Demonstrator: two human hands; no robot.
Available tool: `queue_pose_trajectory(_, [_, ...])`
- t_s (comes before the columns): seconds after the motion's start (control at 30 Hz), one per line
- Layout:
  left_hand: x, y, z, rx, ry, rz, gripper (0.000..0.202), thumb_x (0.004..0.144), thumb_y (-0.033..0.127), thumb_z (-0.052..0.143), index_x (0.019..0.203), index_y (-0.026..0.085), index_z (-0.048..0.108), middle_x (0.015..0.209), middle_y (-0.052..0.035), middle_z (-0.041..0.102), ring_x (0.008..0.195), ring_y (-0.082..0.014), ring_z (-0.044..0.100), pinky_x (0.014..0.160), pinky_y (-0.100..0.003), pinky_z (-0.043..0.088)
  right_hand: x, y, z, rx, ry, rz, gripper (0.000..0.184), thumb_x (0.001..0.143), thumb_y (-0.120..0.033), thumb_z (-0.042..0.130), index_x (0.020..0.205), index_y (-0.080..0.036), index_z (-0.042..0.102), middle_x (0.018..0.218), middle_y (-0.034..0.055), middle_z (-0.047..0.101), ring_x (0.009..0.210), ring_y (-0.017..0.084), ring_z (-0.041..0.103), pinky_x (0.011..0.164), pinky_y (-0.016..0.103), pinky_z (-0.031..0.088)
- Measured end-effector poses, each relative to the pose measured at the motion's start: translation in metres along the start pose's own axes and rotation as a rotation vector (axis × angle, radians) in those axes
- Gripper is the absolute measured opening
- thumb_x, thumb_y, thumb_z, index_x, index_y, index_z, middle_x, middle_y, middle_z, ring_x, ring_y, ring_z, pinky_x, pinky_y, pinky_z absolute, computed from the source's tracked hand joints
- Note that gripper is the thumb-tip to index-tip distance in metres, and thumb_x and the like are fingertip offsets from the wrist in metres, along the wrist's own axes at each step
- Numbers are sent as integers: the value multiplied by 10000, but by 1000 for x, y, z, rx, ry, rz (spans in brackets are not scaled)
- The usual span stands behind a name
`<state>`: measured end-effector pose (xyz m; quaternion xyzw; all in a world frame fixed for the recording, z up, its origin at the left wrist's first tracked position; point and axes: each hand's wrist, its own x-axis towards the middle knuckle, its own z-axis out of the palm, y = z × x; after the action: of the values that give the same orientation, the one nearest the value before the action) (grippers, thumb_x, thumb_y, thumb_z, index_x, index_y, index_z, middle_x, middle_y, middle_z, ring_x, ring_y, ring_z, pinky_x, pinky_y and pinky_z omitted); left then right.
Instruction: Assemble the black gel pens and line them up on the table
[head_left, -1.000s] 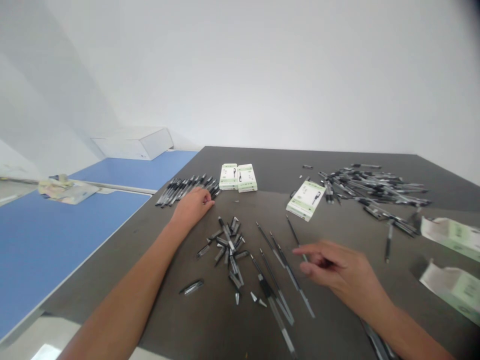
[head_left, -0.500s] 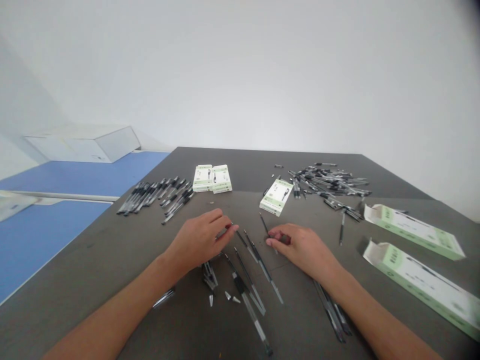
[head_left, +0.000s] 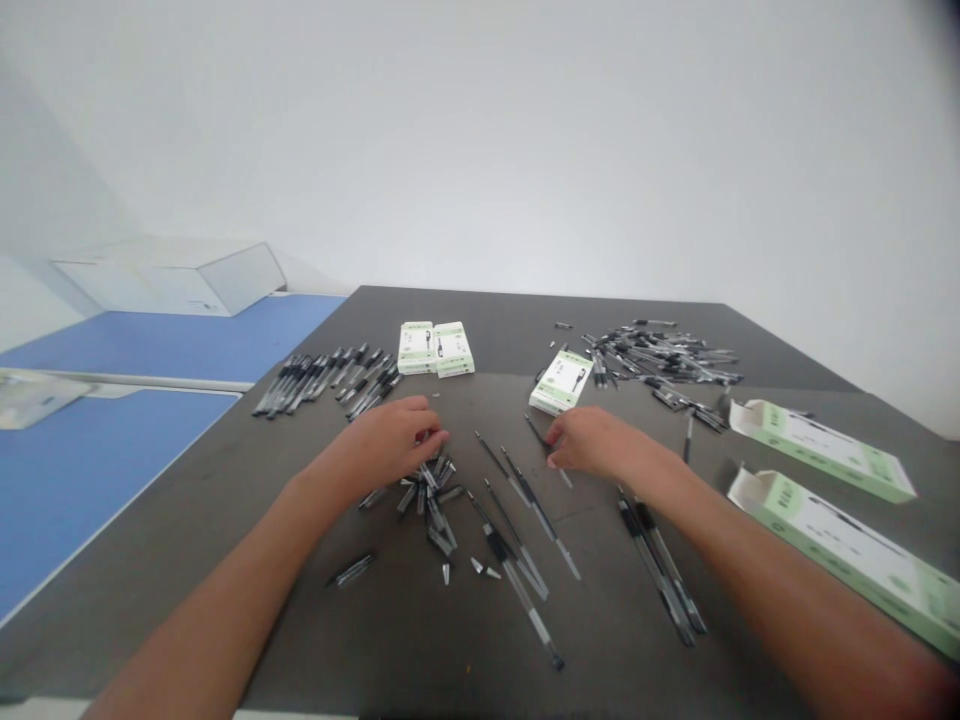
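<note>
We're right over the action on a dark grey tabletop (head_left: 480,340), and our left hand (head_left: 386,445) is curled down at the edge of a small, jumbled heap of black-and-clear plastic pen parts (head_left: 431,497). Its fingertips are on the heap, but we can't tell whether they're closed on a piece or just resting there. Over on the right, our half-closed right hand (head_left: 592,442) has its fingertips (head_left: 556,436) right at a thin black pen (head_left: 534,428), and again we can't tell if that pen is actually pinched. Between the hands, long slim black-and-clear pens (head_left: 517,505) lie scattered at angles, with small silver pen tips (head_left: 480,568) just below the heap. Farther up, we have a tidy row of black-and-clear pens (head_left: 322,385) on the left, two white-and-green cardboard boxes (head_left: 435,349) side by side, a third white-and-green box (head_left: 561,382) set at a slant, and a big tangle of pens (head_left: 660,358). Two long, opened white-and-green cartons (head_left: 821,450) sit near the right edge, beside a loose bunch of pens (head_left: 660,570).
</note>
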<state>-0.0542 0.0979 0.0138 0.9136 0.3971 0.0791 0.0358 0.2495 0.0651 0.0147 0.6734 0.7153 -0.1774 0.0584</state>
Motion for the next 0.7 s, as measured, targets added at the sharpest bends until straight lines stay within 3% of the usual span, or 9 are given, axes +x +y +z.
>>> queue_pose_trajectory(0.17, [-12,-35,-20,-45,-52,-84,272,1007,343,568,906,185,765,895,-69,667,784,-231,651,730,-333,467,3,-1,0,2,-14,46,230,1006,-375,746,1132,-182,752,1139,69,777,1019,230,747,924,435,617])
queue_pose_trajectory(0.33, [-26,-61,-32,-136,-141,-108,204,917,257,632,963,219,827,910,-56,730,835,-231,697,724,-297,482,-7,13,8,130,121,31,251,843,-229,766,1087,-222,821,966,51,848,904,232,796,817,298,570])
queue_pose_trajectory(0.43, [-30,-52,-37,-198,-196,-77,193,900,249,676,974,252,854,915,-37,738,832,-214,709,696,-267,481,-16,29,12,213,215,23,291,828,-272,705,1091,-218,817,934,46,857,847,235,807,764,291,563])
queue_pose_trajectory(0.57, [-26,-23,-34,-254,-263,0,172,913,256,732,1011,284,871,942,-25,716,818,-188,706,681,-245,484,-24,49,19,322,313,3,287,811,-334,677,1045,-220,799,866,41,850,792,240,805,719,303,572])
queue_pose_trajectory(0.7, [-21,-4,-26,-250,-271,45,200,951,168,694,1004,269,858,970,-21,685,871,-179,699,754,-248,490,-26,57,26,409,404,-26,287,805,-355,665,1035,-228,782,836,32,841,753,228,791,697,302,571])
